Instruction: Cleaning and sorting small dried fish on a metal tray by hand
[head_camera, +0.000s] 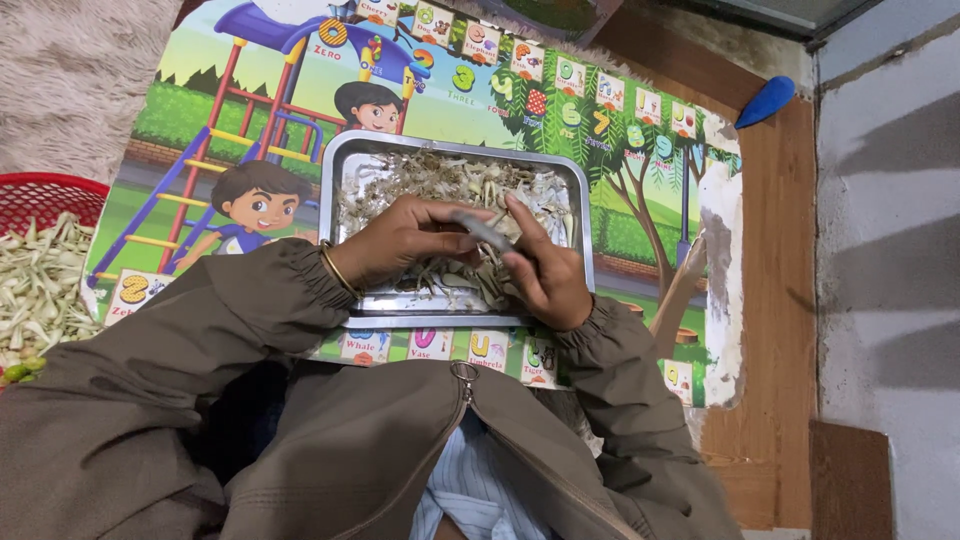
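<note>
**Two hands on a grey tool above a tray of trimmings**

At the centre of the frame the left hand (405, 240) and right hand (545, 270) meet over a rectangular metal tray (340, 170). Both pinch a slim grey tool (482, 230): the left fingers close on its upper-left end, the right fingers on its lower-right end. Its long axis runs diagonally, from upper left down to lower right. What kind of tool it is cannot be told.

The tray holds a heap of pale flower trimmings (450, 180), partly hidden by the hands. Under it lies a colourful children's picture mat (250, 110). At the left edge a red basket (40, 195) holds more pale buds (40, 290). A blue object (767, 100) lies at upper right on the wooden floor (780, 300).
</note>
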